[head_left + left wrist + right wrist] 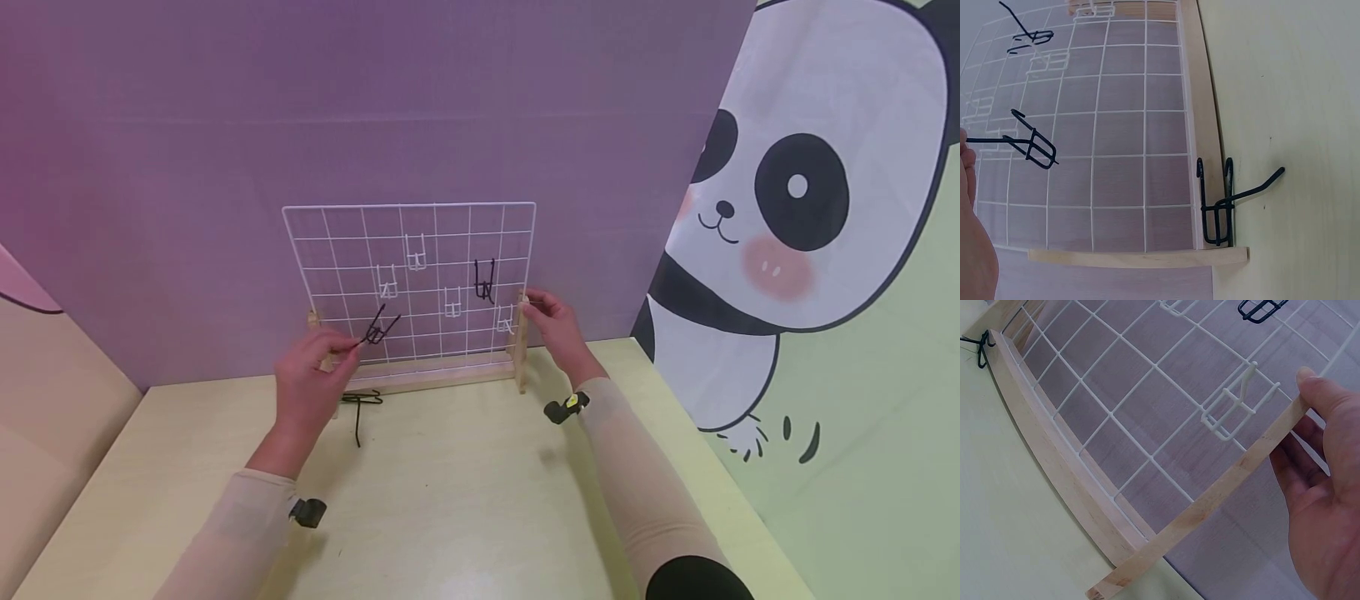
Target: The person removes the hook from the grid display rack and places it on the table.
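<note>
A white wire grid stands upright in a wooden base. My left hand pinches a black hook by its prong, in front of the grid's lower left. My right hand grips the top of the wooden side post between thumb and fingers. On the grid hang one black hook at the right and several white hooks. Another black hook leans at the base's left end, its prong pointing out over the table.
The pale wooden table runs up to a purple backdrop. A wall with a panda picture rises on the right. Small black cameras are strapped to both wrists.
</note>
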Demonstrator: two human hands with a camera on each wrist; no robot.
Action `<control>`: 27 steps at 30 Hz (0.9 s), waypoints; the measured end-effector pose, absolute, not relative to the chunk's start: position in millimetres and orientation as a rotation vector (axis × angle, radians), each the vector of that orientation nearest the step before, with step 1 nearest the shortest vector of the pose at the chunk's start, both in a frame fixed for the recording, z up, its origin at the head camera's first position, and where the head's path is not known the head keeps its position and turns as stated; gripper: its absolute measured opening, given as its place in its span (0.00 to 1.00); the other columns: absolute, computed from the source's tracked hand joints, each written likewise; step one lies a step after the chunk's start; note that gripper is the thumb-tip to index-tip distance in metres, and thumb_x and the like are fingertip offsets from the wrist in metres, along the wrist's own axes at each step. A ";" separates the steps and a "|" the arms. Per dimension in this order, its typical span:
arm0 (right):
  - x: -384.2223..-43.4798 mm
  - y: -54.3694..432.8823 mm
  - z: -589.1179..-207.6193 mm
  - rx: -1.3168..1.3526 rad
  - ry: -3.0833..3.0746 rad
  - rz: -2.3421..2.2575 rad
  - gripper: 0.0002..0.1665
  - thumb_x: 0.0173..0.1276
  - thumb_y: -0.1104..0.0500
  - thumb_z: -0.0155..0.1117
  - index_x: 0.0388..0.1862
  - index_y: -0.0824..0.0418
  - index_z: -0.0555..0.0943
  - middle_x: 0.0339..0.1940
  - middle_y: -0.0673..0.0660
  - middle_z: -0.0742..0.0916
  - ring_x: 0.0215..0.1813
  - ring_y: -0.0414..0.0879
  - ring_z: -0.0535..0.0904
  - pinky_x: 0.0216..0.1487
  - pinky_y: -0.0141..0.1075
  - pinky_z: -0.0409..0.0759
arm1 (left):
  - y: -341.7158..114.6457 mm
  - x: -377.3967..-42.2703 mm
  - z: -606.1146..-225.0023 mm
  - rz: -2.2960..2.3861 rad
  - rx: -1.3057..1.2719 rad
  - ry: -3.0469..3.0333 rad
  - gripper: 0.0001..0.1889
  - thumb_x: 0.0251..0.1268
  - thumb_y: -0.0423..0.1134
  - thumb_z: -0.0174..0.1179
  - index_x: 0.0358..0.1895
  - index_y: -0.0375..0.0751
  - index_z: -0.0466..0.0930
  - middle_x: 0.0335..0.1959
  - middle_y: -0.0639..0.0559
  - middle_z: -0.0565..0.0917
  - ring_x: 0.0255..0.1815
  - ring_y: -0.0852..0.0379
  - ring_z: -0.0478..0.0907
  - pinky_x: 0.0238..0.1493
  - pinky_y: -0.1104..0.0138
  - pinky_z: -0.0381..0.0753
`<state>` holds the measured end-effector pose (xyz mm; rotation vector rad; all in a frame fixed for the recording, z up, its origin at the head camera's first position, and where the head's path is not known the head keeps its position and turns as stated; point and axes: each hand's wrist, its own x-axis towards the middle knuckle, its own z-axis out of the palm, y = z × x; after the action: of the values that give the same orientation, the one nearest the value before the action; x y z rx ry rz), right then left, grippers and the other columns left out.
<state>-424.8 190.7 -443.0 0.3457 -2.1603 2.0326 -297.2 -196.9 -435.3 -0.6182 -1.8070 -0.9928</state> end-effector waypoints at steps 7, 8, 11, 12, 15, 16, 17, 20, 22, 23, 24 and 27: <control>-427.6 190.7 -444.3 0.352 -2.149 2.039 0.21 0.85 0.61 0.67 0.72 0.65 0.83 0.58 0.56 0.89 0.61 0.46 0.82 0.74 0.43 0.78 | -195.0 -295.7 -439.7 -0.937 -0.672 -1.878 0.11 0.58 0.17 0.76 0.41 0.31 0.92 0.37 0.41 0.91 0.39 0.46 0.87 0.53 0.83 0.78; -427.6 190.7 -444.2 0.354 -2.144 2.043 0.22 0.84 0.61 0.67 0.72 0.65 0.83 0.58 0.56 0.88 0.61 0.46 0.81 0.74 0.43 0.78 | -194.7 -295.6 -440.3 -0.921 -0.680 -1.894 0.11 0.58 0.17 0.76 0.42 0.31 0.92 0.37 0.42 0.91 0.39 0.46 0.87 0.53 0.83 0.78; -427.7 190.5 -443.9 0.352 -2.144 2.044 0.22 0.85 0.61 0.67 0.72 0.65 0.83 0.57 0.55 0.88 0.61 0.45 0.81 0.74 0.42 0.79 | -193.4 -296.1 -444.1 -0.880 -0.692 -1.922 0.12 0.57 0.18 0.76 0.42 0.33 0.92 0.38 0.44 0.91 0.39 0.47 0.88 0.53 0.83 0.78; -427.6 190.5 -443.8 0.350 -2.146 2.044 0.22 0.85 0.61 0.67 0.73 0.65 0.82 0.58 0.55 0.88 0.61 0.45 0.81 0.74 0.42 0.78 | -192.7 -296.4 -445.3 -0.870 -0.696 -1.920 0.13 0.56 0.17 0.76 0.42 0.33 0.92 0.37 0.45 0.91 0.38 0.47 0.89 0.52 0.83 0.78; -428.1 190.9 -444.0 0.349 -2.155 2.040 0.23 0.85 0.60 0.67 0.73 0.65 0.82 0.59 0.56 0.88 0.62 0.46 0.81 0.76 0.43 0.78 | -191.1 -296.1 -448.6 -0.835 -0.711 -1.931 0.14 0.55 0.17 0.77 0.42 0.34 0.92 0.38 0.46 0.92 0.40 0.47 0.89 0.54 0.81 0.79; -428.3 191.1 -444.1 0.350 -2.154 2.040 0.23 0.85 0.60 0.67 0.73 0.65 0.82 0.59 0.56 0.88 0.62 0.46 0.81 0.76 0.43 0.77 | -190.6 -295.8 -449.4 -0.822 -0.715 -1.933 0.14 0.55 0.17 0.77 0.42 0.34 0.92 0.38 0.47 0.92 0.40 0.47 0.89 0.55 0.81 0.80; -428.5 191.2 -444.3 0.352 -2.153 2.040 0.23 0.85 0.60 0.67 0.73 0.65 0.82 0.59 0.56 0.88 0.63 0.46 0.81 0.76 0.43 0.77 | -190.1 -295.5 -450.2 -0.815 -0.721 -1.937 0.14 0.55 0.17 0.77 0.42 0.34 0.92 0.38 0.47 0.92 0.41 0.47 0.89 0.55 0.79 0.80; -428.7 191.6 -444.8 0.356 -2.149 2.040 0.22 0.85 0.60 0.67 0.73 0.66 0.82 0.58 0.55 0.88 0.62 0.45 0.81 0.75 0.42 0.78 | -188.8 -294.2 -452.5 -0.783 -0.738 -1.958 0.15 0.53 0.18 0.78 0.41 0.35 0.92 0.39 0.47 0.92 0.42 0.47 0.89 0.54 0.77 0.82; -428.6 191.4 -445.1 0.355 -2.145 2.040 0.22 0.85 0.61 0.67 0.73 0.66 0.82 0.57 0.54 0.88 0.61 0.45 0.81 0.74 0.40 0.78 | -188.1 -293.1 -454.4 -0.762 -0.748 -1.982 0.15 0.53 0.18 0.79 0.41 0.36 0.92 0.39 0.49 0.91 0.41 0.48 0.89 0.52 0.76 0.84; -428.5 191.2 -445.3 0.354 -2.143 2.040 0.22 0.85 0.61 0.67 0.72 0.66 0.82 0.57 0.53 0.88 0.61 0.45 0.81 0.73 0.39 0.79 | -187.7 -292.6 -455.5 -0.751 -0.753 -1.996 0.15 0.52 0.18 0.79 0.41 0.37 0.91 0.39 0.49 0.91 0.41 0.49 0.89 0.51 0.75 0.84; -428.6 191.0 -445.4 0.355 -2.142 2.040 0.22 0.85 0.61 0.67 0.72 0.66 0.82 0.56 0.53 0.89 0.61 0.44 0.81 0.72 0.39 0.79 | -187.4 -292.2 -456.8 -0.740 -0.756 -2.012 0.16 0.52 0.18 0.80 0.41 0.37 0.91 0.39 0.50 0.91 0.41 0.50 0.89 0.50 0.74 0.85; -428.4 190.4 -445.4 0.358 -2.136 2.042 0.22 0.85 0.62 0.66 0.72 0.66 0.82 0.55 0.52 0.89 0.60 0.44 0.81 0.70 0.37 0.80 | -186.5 -291.5 -460.5 -0.709 -0.766 -2.051 0.15 0.53 0.19 0.80 0.41 0.38 0.92 0.39 0.51 0.90 0.41 0.52 0.89 0.46 0.71 0.89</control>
<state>-428.4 190.4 -445.4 0.3577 -2.1357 2.0424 -291.5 -186.5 -460.5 -0.7657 -2.0506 -0.7085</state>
